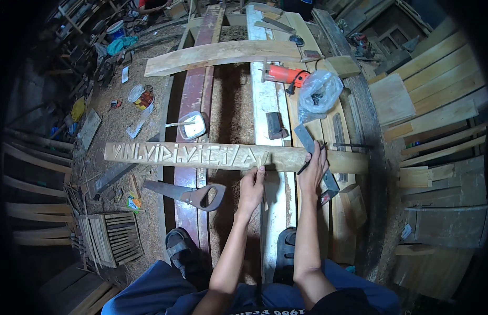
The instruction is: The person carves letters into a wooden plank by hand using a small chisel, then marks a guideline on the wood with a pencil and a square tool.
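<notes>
A long wooden plank (294, 159) lies crosswise before me, with pale raised wooden letters (189, 154) along its left part. At the plank's near edge, my left hand (252, 187) is closed on a thin pale wood strip (265, 201), thumb uppermost. My right hand (313, 170) is over the plank further right, its fingers closed around a dark pen-like stick (303, 167). A flat grey metal bar (305, 137) passes beneath that hand and shows again on its near side; whether the fingers also grip it is hidden. A handsaw (189, 195) lies nearer me, left of my left hand.
Beyond the plank are a white tub (192, 126) with a brush, a dark block (276, 126), an orange power tool (287, 75) and a clear plastic bag (320, 93). A curved board (223, 55) crosses the bench beams further off. Boards (438, 79) stack at right.
</notes>
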A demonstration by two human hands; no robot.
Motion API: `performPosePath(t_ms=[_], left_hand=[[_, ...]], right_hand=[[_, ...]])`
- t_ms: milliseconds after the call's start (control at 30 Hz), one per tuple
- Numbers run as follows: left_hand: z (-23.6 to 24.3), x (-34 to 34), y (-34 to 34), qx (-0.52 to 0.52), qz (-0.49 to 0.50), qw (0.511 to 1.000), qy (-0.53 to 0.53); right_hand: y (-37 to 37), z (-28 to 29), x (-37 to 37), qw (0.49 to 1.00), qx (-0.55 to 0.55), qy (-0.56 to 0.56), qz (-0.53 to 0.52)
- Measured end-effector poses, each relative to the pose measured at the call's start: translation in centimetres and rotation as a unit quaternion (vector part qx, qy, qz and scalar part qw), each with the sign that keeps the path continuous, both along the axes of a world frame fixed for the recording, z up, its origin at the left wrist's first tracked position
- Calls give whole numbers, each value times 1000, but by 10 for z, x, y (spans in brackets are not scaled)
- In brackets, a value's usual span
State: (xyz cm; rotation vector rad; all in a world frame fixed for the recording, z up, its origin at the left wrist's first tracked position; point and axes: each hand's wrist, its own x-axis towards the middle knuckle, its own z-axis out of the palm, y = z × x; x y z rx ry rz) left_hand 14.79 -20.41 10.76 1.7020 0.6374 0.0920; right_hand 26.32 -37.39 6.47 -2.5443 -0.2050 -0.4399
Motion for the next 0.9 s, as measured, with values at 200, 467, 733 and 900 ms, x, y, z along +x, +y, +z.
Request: performPosePath(t_ms=[200,467,733,900], left_hand=[[-3,-2,21,-66,-16,998,-12],[-18,5,3,-81,-15,996,-44],[-20,1,-9,-195,-28,979,-43],[-16,1,-13,-211,-20,975,-65]], right_hand=[[6,-1,-12,1000,-12,-5,-8],[31,14,-22,1000,14,-6,1],[28,34,-22,994,103,36,-22],[35,42,-26,997,15,-28,-66]])
